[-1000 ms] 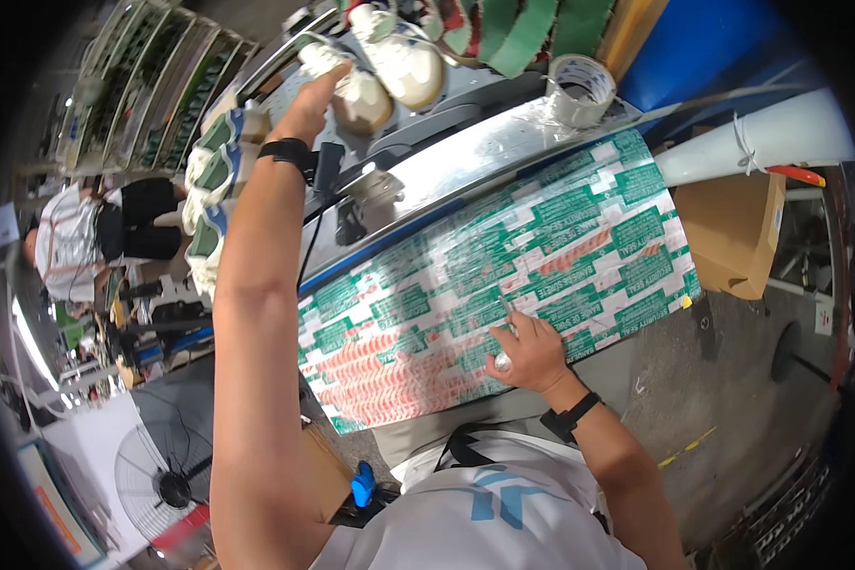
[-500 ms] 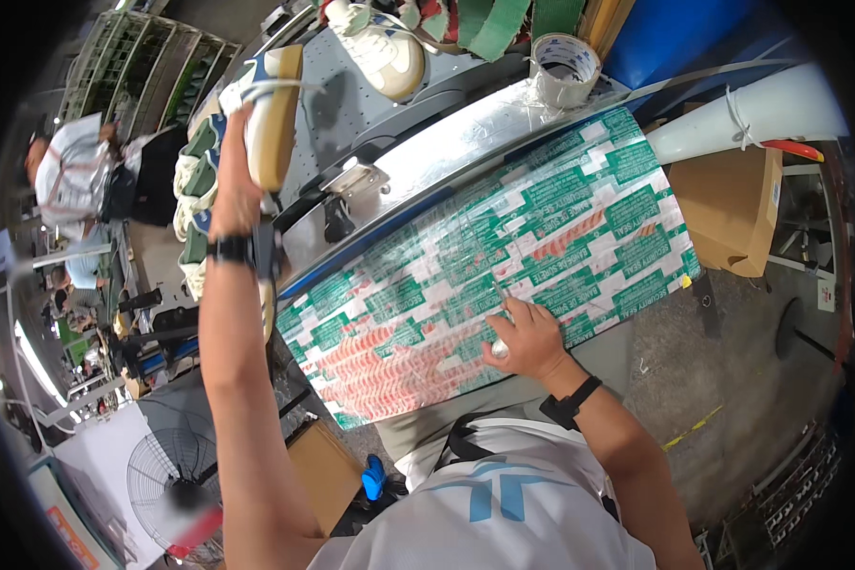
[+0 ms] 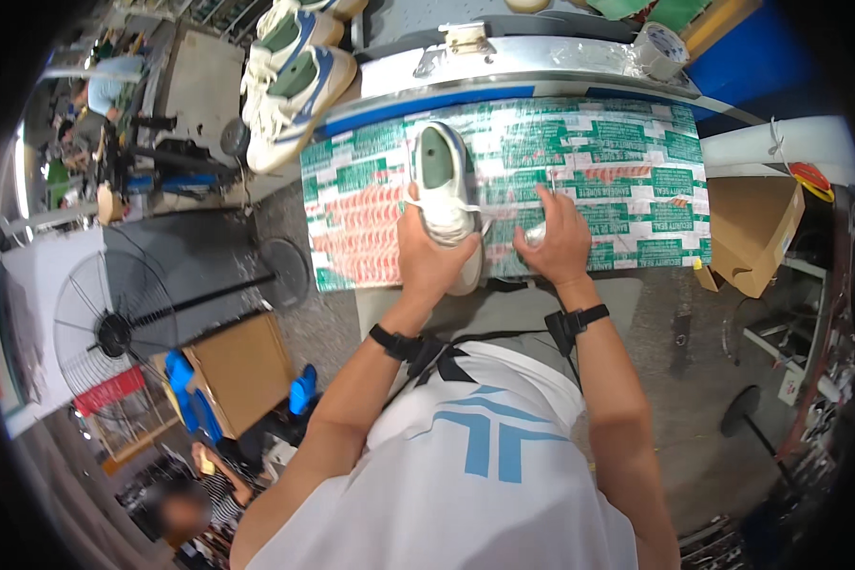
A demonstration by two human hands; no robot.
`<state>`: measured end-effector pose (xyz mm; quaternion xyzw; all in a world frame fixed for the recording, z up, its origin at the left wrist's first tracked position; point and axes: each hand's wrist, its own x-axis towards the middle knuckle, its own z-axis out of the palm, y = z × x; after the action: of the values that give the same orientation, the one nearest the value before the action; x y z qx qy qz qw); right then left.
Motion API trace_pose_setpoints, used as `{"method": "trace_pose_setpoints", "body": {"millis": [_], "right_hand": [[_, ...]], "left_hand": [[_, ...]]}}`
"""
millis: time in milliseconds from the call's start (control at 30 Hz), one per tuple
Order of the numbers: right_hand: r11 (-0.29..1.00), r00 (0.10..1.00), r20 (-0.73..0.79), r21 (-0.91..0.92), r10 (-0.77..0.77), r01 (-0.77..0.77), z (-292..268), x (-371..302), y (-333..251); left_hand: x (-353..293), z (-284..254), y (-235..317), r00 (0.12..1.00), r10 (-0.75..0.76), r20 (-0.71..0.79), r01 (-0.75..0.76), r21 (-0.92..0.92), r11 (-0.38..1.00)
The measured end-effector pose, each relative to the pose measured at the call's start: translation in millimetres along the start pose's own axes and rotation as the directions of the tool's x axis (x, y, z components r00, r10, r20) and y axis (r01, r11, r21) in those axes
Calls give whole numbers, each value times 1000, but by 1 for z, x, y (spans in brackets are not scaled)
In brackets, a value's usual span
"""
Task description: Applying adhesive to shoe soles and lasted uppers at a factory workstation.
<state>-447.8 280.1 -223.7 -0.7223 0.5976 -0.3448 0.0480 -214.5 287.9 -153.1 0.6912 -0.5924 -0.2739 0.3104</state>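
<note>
A white sneaker (image 3: 443, 211) with green lining, blue trim and white laces lies on a board (image 3: 636, 214) covered in green, white and red printed tape. Its heel points away from me and its toe toward me. My left hand (image 3: 429, 258) is closed around the forefoot, thumb over the lower laces. Just to the right, my right hand (image 3: 567, 236) is closed on a slim tool (image 3: 535, 234) with a silvery rounded end and what looks like a thin shaft. The fingers hide most of it, so its kind is unclear. The tool is apart from the sneaker.
More sneakers (image 3: 299, 81) stand in a row at the far left. Beyond the board runs a metal-edged bench (image 3: 541, 59) with a latch (image 3: 465, 38) and a tape roll (image 3: 659, 51). A cardboard box (image 3: 758, 233) is at right; a floor fan (image 3: 114, 332) stands at left.
My left hand has come back from the far-left row, bringing a sneaker down onto the board. My right hand still holds the tool over the board. The view has turned.
</note>
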Motion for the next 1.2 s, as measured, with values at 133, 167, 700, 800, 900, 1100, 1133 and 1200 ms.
{"method": "trace_pose_setpoints", "body": {"millis": [133,167,700,800,900,1100,1133,1200], "right_hand": [[956,957,157,123,245,-265,-16,3,-16],[852,873,226,216,431,-477,-24,3,-21],[458,637,649,455,417,-764,-25,-19,-15],[-353,454,870,494,194,-795,-13,1,-38],[-782,469,872,389,142,-487,-24,39,-45],[-924,579,812,276,76,-266,-26,60,-81],[-932,606,789,286,97,-223,-23,63,-80],[-940,624,775,282,104,-194,-23,73,-77]], "left_hand": [[-10,-5,-36,975,-6,221,54,-213,976],[-7,-15,-48,978,-17,208,65,-227,972],[23,1,-28,948,276,156,-175,-466,867],[14,-1,-27,978,204,36,-167,-442,881],[8,-14,-46,990,93,109,-24,-513,858],[4,-30,-56,922,-45,384,329,-717,614],[12,-27,-54,929,-49,367,334,-772,541],[20,-32,-53,931,-64,358,347,-822,452]]}}
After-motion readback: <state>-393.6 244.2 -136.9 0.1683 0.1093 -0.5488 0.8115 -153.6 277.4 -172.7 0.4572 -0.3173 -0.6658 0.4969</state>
